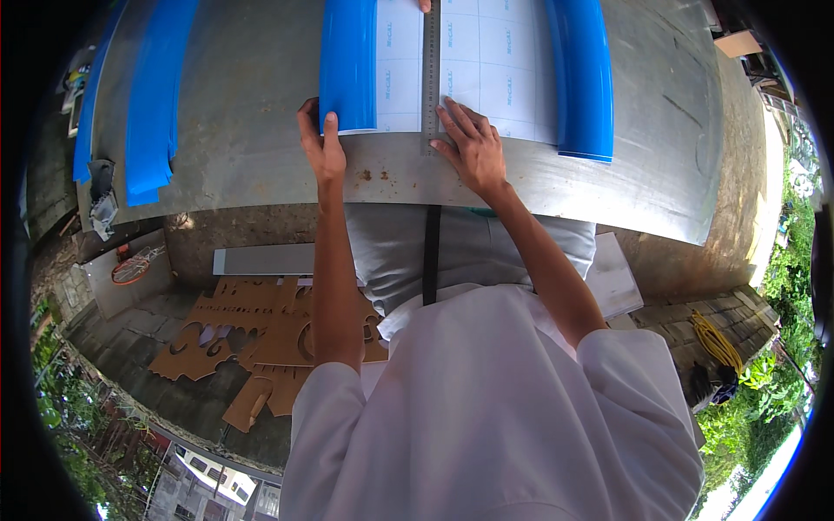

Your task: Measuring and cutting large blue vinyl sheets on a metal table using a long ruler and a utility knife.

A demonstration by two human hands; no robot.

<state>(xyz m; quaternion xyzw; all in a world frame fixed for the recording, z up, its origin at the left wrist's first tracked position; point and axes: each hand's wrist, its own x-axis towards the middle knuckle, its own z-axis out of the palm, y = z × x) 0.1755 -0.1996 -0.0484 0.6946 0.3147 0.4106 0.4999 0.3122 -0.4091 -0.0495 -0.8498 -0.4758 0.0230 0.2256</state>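
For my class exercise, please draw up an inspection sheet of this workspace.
Surface: grey metal tabletop, brown stains near its front edge.
Job's things: white-backed sheet with blue curled sides; metal ruler across it, its near end past the sheet's front edge.
Clutter: blue strips at the table's left; cut brown cardboard on the ground.
Hands: left hand at the near corner of the left curl, grip unclear; right hand spread beside the ruler; another person's fingertip at the ruler's far end.
Cables: yellow coil on the ground at right, cable or hose unclear.
Surroundings: paved ground, greenery.
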